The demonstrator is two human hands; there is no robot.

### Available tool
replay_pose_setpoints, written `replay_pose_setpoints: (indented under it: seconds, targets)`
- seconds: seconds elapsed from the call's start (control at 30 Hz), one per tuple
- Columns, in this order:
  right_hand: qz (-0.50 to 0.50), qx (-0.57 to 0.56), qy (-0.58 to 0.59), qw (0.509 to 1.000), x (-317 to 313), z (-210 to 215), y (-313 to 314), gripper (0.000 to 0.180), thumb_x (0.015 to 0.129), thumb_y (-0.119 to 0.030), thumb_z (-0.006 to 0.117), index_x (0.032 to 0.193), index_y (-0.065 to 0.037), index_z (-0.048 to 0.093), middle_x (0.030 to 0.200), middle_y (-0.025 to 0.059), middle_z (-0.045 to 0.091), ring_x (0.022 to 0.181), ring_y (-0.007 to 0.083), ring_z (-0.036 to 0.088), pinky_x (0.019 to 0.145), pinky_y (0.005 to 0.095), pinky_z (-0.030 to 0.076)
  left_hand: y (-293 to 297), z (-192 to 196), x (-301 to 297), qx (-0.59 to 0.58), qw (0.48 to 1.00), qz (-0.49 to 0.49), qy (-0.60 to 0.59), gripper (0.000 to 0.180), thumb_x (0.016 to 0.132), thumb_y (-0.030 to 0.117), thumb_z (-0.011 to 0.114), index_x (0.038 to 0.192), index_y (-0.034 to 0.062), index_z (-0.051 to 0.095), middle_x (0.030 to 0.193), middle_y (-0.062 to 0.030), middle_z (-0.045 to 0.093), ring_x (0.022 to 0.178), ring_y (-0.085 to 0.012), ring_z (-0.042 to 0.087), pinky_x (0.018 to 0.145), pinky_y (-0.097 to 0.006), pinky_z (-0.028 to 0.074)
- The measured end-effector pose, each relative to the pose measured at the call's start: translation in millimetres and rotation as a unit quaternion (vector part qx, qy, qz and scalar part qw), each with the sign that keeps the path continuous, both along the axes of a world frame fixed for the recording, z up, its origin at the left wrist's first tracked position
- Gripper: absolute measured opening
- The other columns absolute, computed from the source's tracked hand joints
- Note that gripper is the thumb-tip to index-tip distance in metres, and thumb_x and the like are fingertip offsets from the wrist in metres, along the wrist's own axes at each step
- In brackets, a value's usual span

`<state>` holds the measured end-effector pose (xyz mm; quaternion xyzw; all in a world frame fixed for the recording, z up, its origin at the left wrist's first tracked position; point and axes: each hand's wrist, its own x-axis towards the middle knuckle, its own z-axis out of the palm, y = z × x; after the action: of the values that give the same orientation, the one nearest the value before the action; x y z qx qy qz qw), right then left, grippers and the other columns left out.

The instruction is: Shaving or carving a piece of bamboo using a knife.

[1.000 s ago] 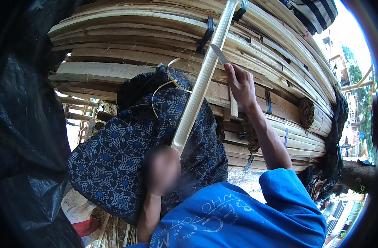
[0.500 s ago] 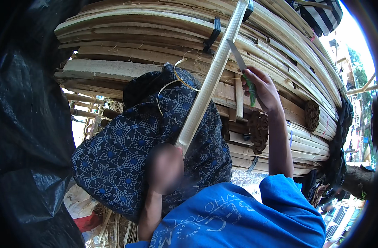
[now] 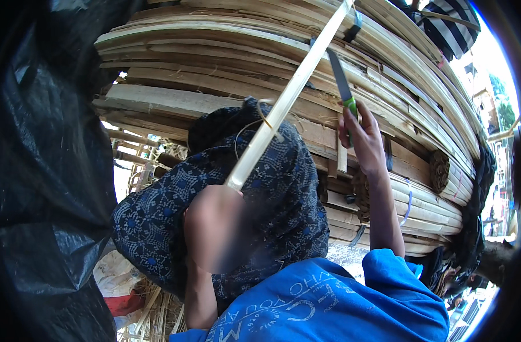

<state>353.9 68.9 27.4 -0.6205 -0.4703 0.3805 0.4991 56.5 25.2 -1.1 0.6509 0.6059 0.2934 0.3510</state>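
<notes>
A long pale split-bamboo strip (image 3: 297, 85) slants up and away from my lap across the patterned dark blue cloth (image 3: 175, 222). My left hand (image 3: 215, 219), partly blurred, is closed around its near end. In my right hand (image 3: 363, 134) is a knife (image 3: 340, 77) with a green handle, its dark blade pointing up and away. The blade tip lies close to the strip's right edge; whether they touch I cannot tell. A thin curled shaving (image 3: 263, 111) shows beside the strip, above the cloth.
Stacked bundles of bamboo slats (image 3: 215, 45) fill the space in front, bound with dark bands (image 3: 353, 28). Black plastic sheeting (image 3: 44, 171) hangs at the left. Loose shavings (image 3: 152, 313) lie below left. A rolled bundle (image 3: 441, 171) sits at the right.
My left hand has moved slightly left and up with the strip's near end. The knife has turned more upright and stands a little to the right. The whole view has shifted slightly.
</notes>
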Motion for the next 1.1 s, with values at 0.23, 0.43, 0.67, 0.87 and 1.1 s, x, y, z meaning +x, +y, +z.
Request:
replay_pose_setpoints:
  seconds: [0.23, 0.43, 0.67, 0.87, 1.1]
  targets:
    - [-0.004, -0.05, -0.05, 0.997, -15.4, -2.4, 9.0, 0.028, 0.1, -0.033, 0.052, 0.1, -0.005, 0.058, 0.062, -0.0045, 0.047, 0.057, 0.0035, 0.041, 0.051, 0.022, 0.033, -3.0, -25.9, -5.3, 0.133, 0.99, 0.016, 0.04, 0.039, 0.094, 0.041, 0.058, 0.095, 0.0028, 0.061, 0.07, -0.016, 0.066, 0.063, -0.0343, 0.066, 0.054, -0.041, 0.051]
    - [-0.027, 0.013, -0.228, 0.973, -6.6, -1.5, 49.3, 0.041, 0.099, -0.04, 0.051, 0.086, -0.002, 0.061, 0.059, 0.0012, 0.051, 0.055, 0.0088, 0.045, 0.051, 0.0287, 0.036, -2.7, -34.5, -4.5, 0.133, 0.99, 0.017, 0.032, 0.034, 0.095, 0.036, 0.058, 0.09, 0.0032, 0.06, 0.065, -0.015, 0.063, 0.061, -0.0348, 0.065, 0.053, -0.04, 0.048]
    - [-0.042, 0.012, -0.328, 0.944, -14.1, -24.2, 53.9, 0.044, 0.102, -0.035, 0.044, 0.074, -0.002, 0.052, 0.057, 0.0055, 0.049, 0.052, 0.0146, 0.042, 0.049, 0.037, 0.032, -2.3, -39.7, -6.3, 0.131, 0.99, 0.026, 0.039, 0.035, 0.094, 0.036, 0.06, 0.083, 0.002, 0.06, 0.061, -0.0144, 0.06, 0.058, -0.033, 0.065, 0.051, -0.038, 0.047]
    - [-0.082, 0.043, -0.154, 0.984, 21.2, 3.9, 61.1, 0.043, 0.101, -0.036, 0.048, 0.077, -0.001, 0.058, 0.055, -0.0034, 0.04, 0.048, 0.0082, 0.035, 0.043, 0.03, 0.029, -1.6, -30.5, -6.4, 0.088, 0.996, 0.032, -0.01, 0.039, 0.09, 0.038, 0.065, 0.08, 0.0008, 0.061, 0.058, -0.0142, 0.058, 0.055, -0.0304, 0.064, 0.05, -0.036, 0.045]
    - [-0.038, -0.039, -0.133, 0.99, 13.2, 2.5, 34.4, 0.039, 0.1, -0.037, 0.05, 0.071, -0.012, 0.051, 0.055, -0.0088, 0.037, 0.045, 0.002, 0.03, 0.041, 0.0233, 0.023, 1.5, -28.2, -14.5, 0.062, 0.998, 0.021, -0.001, 0.04, 0.088, 0.04, 0.067, 0.078, 0.0013, 0.064, 0.061, -0.0153, 0.062, 0.057, -0.03, 0.067, 0.049, -0.036, 0.049]
